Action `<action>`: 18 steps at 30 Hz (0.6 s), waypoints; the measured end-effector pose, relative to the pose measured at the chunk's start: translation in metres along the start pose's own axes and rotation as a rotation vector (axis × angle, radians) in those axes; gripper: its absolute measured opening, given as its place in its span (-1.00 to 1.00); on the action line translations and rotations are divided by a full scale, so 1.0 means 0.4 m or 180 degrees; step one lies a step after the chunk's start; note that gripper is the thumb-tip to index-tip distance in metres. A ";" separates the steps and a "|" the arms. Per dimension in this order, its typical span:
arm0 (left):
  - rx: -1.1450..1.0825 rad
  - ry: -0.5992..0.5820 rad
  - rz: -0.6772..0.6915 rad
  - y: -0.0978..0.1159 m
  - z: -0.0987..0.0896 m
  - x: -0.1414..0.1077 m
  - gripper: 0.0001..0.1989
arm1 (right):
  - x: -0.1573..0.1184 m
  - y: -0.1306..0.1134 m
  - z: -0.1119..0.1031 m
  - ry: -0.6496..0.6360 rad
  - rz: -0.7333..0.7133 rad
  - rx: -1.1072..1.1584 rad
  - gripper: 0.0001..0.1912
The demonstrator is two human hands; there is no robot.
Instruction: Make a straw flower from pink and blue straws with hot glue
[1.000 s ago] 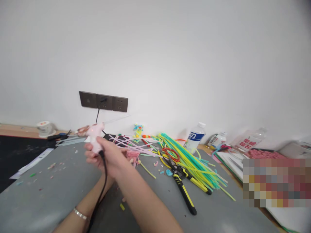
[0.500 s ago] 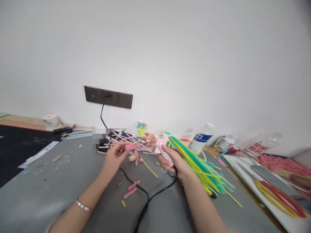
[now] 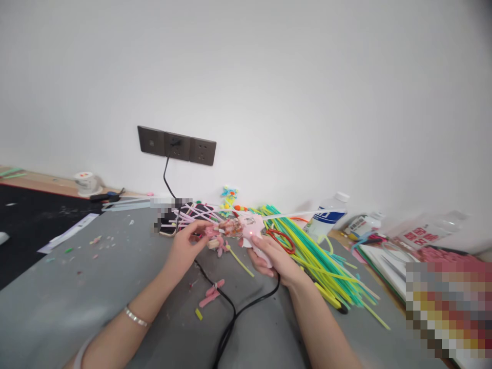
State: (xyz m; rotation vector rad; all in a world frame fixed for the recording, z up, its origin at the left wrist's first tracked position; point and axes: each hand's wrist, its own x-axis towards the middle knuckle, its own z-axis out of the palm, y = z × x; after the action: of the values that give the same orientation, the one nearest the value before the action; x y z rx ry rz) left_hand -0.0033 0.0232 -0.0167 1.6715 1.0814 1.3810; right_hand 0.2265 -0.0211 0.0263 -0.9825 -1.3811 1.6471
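Observation:
My right hand (image 3: 275, 260) is wrapped round the handle of a pale pink hot glue gun (image 3: 251, 228), its small light lit. A white glue stick (image 3: 294, 214) sticks out of its back end. The nozzle, smeared with brownish glue, points left at a short pink fuzzy pipe-cleaner piece (image 3: 211, 231) pinched in the fingers of my left hand (image 3: 184, 253). Nozzle tip and piece are very close; whether they touch I cannot tell. Just below lies a pink pipe-cleaner figure (image 3: 220, 246) with a yellow-green stem. Nearer me are loose pink pieces (image 3: 211, 293).
A black cord (image 3: 230, 333) runs across the grey mat (image 3: 126, 277). Green and yellow pipe cleaners (image 3: 323, 261) lie in a bundle at right, near a blue-labelled bottle (image 3: 328, 218). Lilac stems (image 3: 192, 212) lie behind my left hand. Wall sockets (image 3: 177, 146) are above.
My left hand has brought the pink piece and the glue gun's nozzle close together. The glue stick now shows behind the gun. The whole view has shifted slightly.

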 end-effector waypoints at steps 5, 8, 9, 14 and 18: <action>0.0019 -0.0054 -0.0009 -0.002 0.001 -0.001 -0.81 | 0.001 0.003 0.001 -0.0052 0.0005 -0.0093 -0.52; 0.0006 -0.0051 -0.0024 -0.001 0.001 -0.001 -0.82 | 0.000 0.003 -0.001 0.0007 0.0043 -0.0121 -0.53; -0.0002 -0.0048 -0.0037 0.000 0.001 -0.001 -0.82 | 0.000 0.003 -0.001 0.0024 0.0053 -0.0130 -0.53; -0.0004 -0.0071 -0.0074 0.002 -0.002 -0.001 -0.82 | -0.003 -0.002 -0.001 0.0090 0.0058 -0.0170 -0.52; -0.0006 -0.0083 -0.0049 -0.001 -0.004 -0.003 -0.82 | -0.005 -0.003 -0.004 0.0128 0.0059 -0.0203 -0.53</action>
State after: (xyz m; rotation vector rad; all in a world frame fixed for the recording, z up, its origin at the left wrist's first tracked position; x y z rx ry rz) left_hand -0.0049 0.0224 -0.0173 1.6720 1.0759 1.3465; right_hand 0.2288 -0.0219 0.0276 -1.0625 -1.4091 1.5966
